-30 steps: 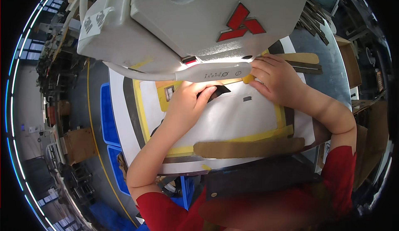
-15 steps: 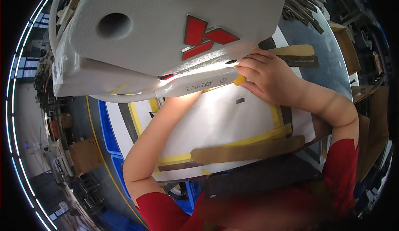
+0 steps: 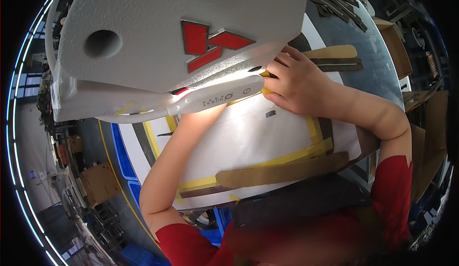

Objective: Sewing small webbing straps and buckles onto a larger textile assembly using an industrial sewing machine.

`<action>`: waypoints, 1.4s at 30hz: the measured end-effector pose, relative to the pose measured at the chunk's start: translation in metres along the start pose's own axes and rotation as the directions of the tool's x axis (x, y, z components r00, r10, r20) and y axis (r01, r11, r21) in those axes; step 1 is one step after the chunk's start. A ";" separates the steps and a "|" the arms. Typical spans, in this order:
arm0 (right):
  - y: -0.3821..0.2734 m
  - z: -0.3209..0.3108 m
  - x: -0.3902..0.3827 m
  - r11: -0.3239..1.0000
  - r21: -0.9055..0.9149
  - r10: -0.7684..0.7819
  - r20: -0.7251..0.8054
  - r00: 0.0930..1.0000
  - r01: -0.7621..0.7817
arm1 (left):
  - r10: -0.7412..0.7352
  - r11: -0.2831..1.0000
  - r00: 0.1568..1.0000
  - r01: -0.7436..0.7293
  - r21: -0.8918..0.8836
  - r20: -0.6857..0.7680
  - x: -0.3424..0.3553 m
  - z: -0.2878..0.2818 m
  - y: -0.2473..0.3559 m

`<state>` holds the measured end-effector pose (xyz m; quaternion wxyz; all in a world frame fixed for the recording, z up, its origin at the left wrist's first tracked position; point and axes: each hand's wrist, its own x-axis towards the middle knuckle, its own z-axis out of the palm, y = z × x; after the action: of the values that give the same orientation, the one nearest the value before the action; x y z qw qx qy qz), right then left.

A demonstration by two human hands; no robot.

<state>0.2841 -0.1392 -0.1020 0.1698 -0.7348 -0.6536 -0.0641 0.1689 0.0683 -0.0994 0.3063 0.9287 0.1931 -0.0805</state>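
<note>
A large pale grey machine head [image 3: 143, 7], like that of a sewing machine, hangs over the worktable and bears a red emblem [image 3: 196, 38]. A slim white lamp [image 3: 215, 96] runs along its lower edge, lighting the white sheet [image 3: 248, 146] below. My right hand [image 3: 299, 82] is at the lamp's right end, fingers bent and closed beside a yellow piece [image 3: 265, 92]; exactly what they grip is hidden. My left forearm [image 3: 184, 146] reaches up under the lamp, which hides the left hand. A thin tan edge [image 3: 239, 101] shows just below the lamp.
Yellow tape borders the white sheet. A long brown strip [image 3: 282, 170] lies along the near edge. Tan [image 3: 334, 52] and dark strips [image 3: 339, 65] lie right of the machine, with several dark strips [image 3: 334, 0] farther back. Blue bins [image 3: 125, 146] stand at the left, cardboard boxes [image 3: 394, 50] at the right.
The machine head and lamp appear farther left in the picture, as the view has shifted. My right hand has moved slightly left with them, its fingers still closed at the yellow piece.
</note>
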 end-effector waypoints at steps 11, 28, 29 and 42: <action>0.001 0.000 -0.002 1.000 0.015 -0.012 -0.045 0.999 0.013 | 0.605 0.764 0.787 -0.530 0.369 -0.122 -0.024 0.024 0.006; 0.002 -0.004 -0.001 1.000 -0.024 -0.007 0.020 1.000 0.007 | 0.677 0.715 0.698 -0.549 0.434 -0.233 -0.020 0.026 0.003; 0.001 -0.004 0.000 1.000 -0.015 -0.011 0.032 0.999 0.012 | 0.676 0.715 0.699 -0.549 0.433 -0.232 -0.020 0.025 0.003; 0.004 -0.007 -0.003 1.000 0.009 -0.028 -0.002 1.000 0.028 | 0.708 0.692 0.665 -0.586 0.422 -0.237 -0.017 0.024 0.004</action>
<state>0.2885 -0.1446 -0.0968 0.1727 -0.7246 -0.6641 -0.0643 0.1538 0.0454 -0.1122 0.1213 0.9679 -0.1137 0.1883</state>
